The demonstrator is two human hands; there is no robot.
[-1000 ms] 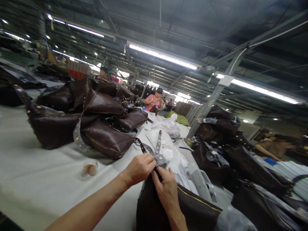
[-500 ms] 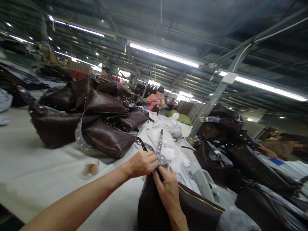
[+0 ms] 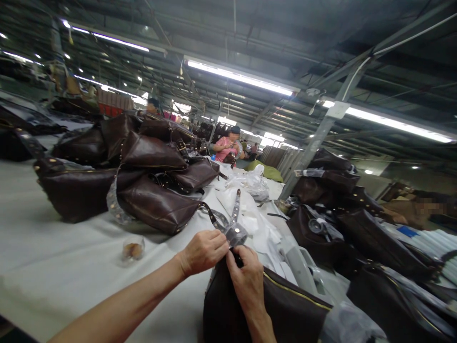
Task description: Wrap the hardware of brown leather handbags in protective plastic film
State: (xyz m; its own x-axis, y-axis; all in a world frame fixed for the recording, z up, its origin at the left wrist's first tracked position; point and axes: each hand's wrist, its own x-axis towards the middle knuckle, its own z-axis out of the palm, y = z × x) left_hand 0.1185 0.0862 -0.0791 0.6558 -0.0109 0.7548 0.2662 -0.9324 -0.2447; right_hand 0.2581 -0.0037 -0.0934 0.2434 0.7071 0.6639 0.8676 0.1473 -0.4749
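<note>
A dark brown leather handbag (image 3: 285,305) with a gold zipper stands right before me. Its studded strap (image 3: 236,233), partly wrapped in clear plastic, rises from the top end of the bag. My left hand (image 3: 207,250) has its fingers pinched together at the strap's base. Close against it, my right hand (image 3: 246,274) grips the strap's base from the right, thumb toward the left fingertips. The exact spot between the fingertips is hidden.
A heap of brown handbags (image 3: 153,200) lies at left on the white-covered table (image 3: 89,267). A small clear container (image 3: 133,248) sits nearer. More bags (image 3: 374,243) are piled at right by a slanted post (image 3: 314,138). A person in pink (image 3: 224,147) is farther back.
My left hand has shifted slightly down and left from the strap, uncovering more of its plastic-wrapped part. My right hand stays at the strap's base. The whole view has shifted a little.
</note>
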